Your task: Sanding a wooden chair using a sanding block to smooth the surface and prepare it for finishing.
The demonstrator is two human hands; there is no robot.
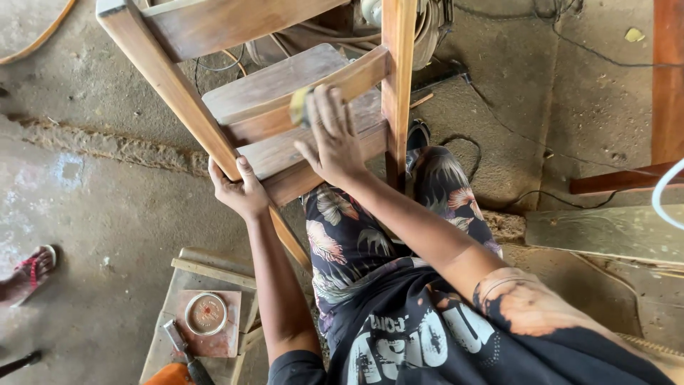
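The left hand (pixel 242 187) is clamped around a leg of the tilted wooden chair (pixel 285 100), which leans over the lap. The right hand (pixel 331 135), fingers spread, presses a yellow sanding pad (pixel 299 105) flat on a rail. If that grip loosens, the chair could swing and the pad skid off the rail

We see a rough, dusty concrete floor (pixel 92 214) with a crumbling ridge (pixel 107 146) running across it at the left. Black cables (pixel 513 128) trail over the floor at the upper right, beside reddish wooden boards (pixel 666 78) and a pale plank (pixel 605 232). At the lower left we see a low wooden stool (pixel 187 267) carrying a round tin lid (pixel 206 314) and a scraper (pixel 182 349), in even daylight.
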